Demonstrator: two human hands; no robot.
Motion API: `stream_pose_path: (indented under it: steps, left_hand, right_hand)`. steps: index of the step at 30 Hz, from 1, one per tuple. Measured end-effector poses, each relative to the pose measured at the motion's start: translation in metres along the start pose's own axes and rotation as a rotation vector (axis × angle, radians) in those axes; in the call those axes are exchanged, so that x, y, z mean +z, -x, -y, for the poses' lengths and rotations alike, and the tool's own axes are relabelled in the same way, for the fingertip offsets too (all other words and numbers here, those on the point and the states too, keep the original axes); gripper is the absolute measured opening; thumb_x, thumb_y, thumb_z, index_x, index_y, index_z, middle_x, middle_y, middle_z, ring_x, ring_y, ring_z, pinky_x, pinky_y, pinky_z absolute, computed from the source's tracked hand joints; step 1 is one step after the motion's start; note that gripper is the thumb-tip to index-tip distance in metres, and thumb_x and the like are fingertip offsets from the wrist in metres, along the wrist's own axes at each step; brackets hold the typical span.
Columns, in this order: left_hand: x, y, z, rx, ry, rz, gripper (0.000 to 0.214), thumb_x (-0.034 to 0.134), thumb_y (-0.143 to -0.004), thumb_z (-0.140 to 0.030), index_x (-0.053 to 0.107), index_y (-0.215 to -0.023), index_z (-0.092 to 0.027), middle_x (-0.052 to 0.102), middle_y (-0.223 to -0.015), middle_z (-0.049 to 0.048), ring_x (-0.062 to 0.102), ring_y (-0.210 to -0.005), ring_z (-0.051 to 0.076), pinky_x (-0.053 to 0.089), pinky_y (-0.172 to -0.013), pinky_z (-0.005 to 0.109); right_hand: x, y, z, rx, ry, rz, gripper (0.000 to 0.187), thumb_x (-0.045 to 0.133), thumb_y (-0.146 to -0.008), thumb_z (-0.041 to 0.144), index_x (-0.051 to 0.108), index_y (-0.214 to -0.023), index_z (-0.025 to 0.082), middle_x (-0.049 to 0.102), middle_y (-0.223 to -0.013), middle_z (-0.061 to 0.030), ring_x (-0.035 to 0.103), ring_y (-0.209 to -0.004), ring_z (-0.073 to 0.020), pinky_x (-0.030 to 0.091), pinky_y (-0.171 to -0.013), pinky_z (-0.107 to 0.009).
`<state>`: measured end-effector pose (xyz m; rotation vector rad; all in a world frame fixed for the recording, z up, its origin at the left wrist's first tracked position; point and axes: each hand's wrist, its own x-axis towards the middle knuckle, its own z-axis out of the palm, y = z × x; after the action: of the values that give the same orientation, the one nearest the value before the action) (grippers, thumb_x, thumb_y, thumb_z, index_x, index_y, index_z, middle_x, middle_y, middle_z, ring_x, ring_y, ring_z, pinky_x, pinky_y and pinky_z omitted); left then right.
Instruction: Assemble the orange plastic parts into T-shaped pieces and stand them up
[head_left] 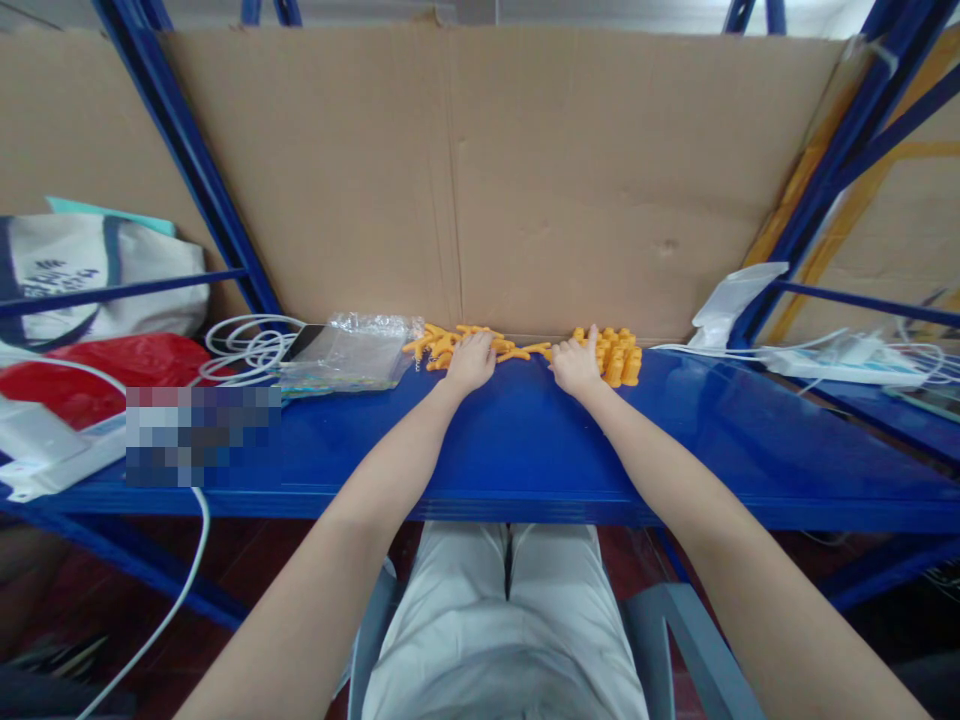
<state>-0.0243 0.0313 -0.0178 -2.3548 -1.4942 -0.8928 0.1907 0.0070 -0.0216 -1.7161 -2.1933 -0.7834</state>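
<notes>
My left hand (pixel 472 362) lies over a loose heap of orange branched plastic pieces (pixel 439 345) at the back of the blue shelf (pixel 525 445). Its fingers are bent down among them, and the fingertips are hidden. My right hand (pixel 576 370) is closed at the end of another orange branched piece (pixel 538 348), with one finger sticking up. Just right of that hand stands a close group of short, upright orange figures (pixel 621 360). Between my hands, a few orange branched pieces lie flat on the shelf.
Clear plastic bags (pixel 349 355) lie left of the heap, beside coiled white cable (pixel 251 345). A red bag (pixel 112 370) and white power strip (pixel 67 450) are further left. Cardboard (pixel 562 180) closes the back. Another power strip (pixel 844 368) and cables lie right.
</notes>
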Motion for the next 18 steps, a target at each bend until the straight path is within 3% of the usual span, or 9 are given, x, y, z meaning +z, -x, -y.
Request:
stream_pose_path:
  steps: [9,14,18]
  left_hand:
    - [0.006,-0.005,0.008,0.012,0.021,-0.028,0.023,0.046,-0.089,-0.008,0.066,-0.1,-0.013,0.07,-0.114,0.0167,0.063,-0.115,0.028,0.047,-0.106,0.042]
    - [0.012,-0.006,0.013,-0.008,0.092,-0.038,0.027,0.046,-0.089,-0.011,0.062,-0.111,-0.012,0.068,-0.118,0.0178,0.062,-0.118,0.029,0.047,-0.107,0.045]
    - [0.013,-0.003,0.013,0.054,0.118,-0.06,0.044,0.049,-0.089,-0.015,0.051,-0.133,-0.013,0.059,-0.14,0.0181,0.053,-0.133,0.028,0.041,-0.114,0.047]
  right_hand:
    - [-0.019,0.001,-0.006,0.024,-0.133,-0.166,0.034,0.041,-0.099,0.016,0.059,-0.128,0.012,0.065,-0.122,-0.0198,0.064,-0.11,-0.0302,0.023,-0.114,-0.064]
    - [-0.023,0.0,-0.009,0.005,-0.204,-0.249,0.035,0.04,-0.098,0.015,0.057,-0.128,0.015,0.062,-0.127,-0.018,0.061,-0.116,-0.0296,0.023,-0.115,-0.063]
    - [-0.025,0.001,-0.008,-0.044,-0.268,-0.252,0.037,0.039,-0.097,0.015,0.057,-0.129,0.017,0.061,-0.129,-0.0169,0.059,-0.119,-0.0297,0.022,-0.116,-0.063]
